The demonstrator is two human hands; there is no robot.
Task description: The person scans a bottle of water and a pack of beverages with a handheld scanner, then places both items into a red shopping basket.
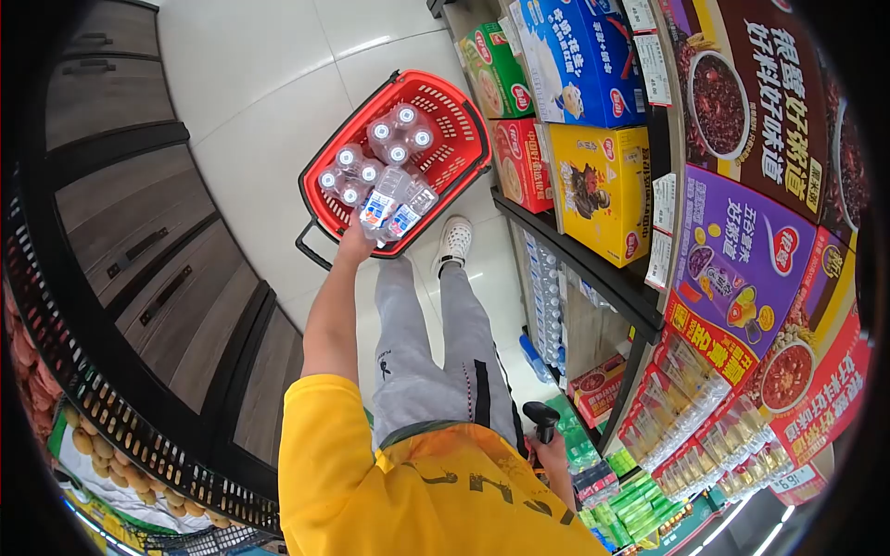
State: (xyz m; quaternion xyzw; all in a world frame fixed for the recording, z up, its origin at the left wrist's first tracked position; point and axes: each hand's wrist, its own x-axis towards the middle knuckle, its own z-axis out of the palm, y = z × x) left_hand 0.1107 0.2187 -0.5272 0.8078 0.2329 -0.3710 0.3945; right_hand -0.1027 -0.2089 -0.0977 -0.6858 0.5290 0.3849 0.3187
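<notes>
A red shopping basket (451,173) stands on the floor before my feet, with several clear water bottles (345,176) upright inside. Two labelled water bottles (394,206) lie tilted at its near end. My left hand (355,239) reaches over the near rim, its fingers closed around the side of the nearer labelled bottle; some fingertips are hidden. Low at my right side, my right hand (551,452) grips a black handheld device (541,417) with a wide rounded head, which looks like a barcode scanner. That hand is partly hidden by my shirt.
Shelves with boxed drinks, a yellow box (603,190) and a blue box (579,65), rise at my right. Bottled water (544,296) stands on a lower shelf. Wood-panelled cabinets (158,269) and a black rack edge (139,435) run along my left.
</notes>
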